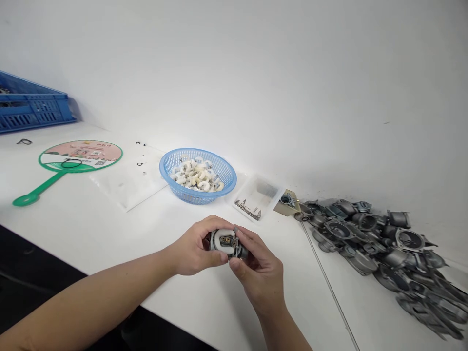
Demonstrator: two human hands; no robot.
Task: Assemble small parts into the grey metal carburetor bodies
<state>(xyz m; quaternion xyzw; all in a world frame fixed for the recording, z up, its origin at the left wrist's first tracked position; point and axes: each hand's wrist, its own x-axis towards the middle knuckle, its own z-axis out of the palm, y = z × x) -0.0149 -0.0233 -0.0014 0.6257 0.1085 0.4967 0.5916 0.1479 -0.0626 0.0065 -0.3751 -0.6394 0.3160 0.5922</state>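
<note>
Between my two hands is a grey metal carburetor body (234,239), held above the white table near its front edge. A white C-shaped float (218,240) sits in its upward face, with small brass parts inside the curve. My left hand (199,248) is closed around the left side, its thumb on the float's lower edge. My right hand (261,270) grips the right side, with the thumb at the near edge and fingers along the far right. The carburetor's underside is hidden.
A blue basket (166,181) holds several white floats. Right of it stand a clear tray (265,192) with metal pins and a small box (287,209). Carburetor bodies (365,243) are heaped at right. A green-handled fan (47,187), plastic sheet (126,195) and blue crate (44,114) are left.
</note>
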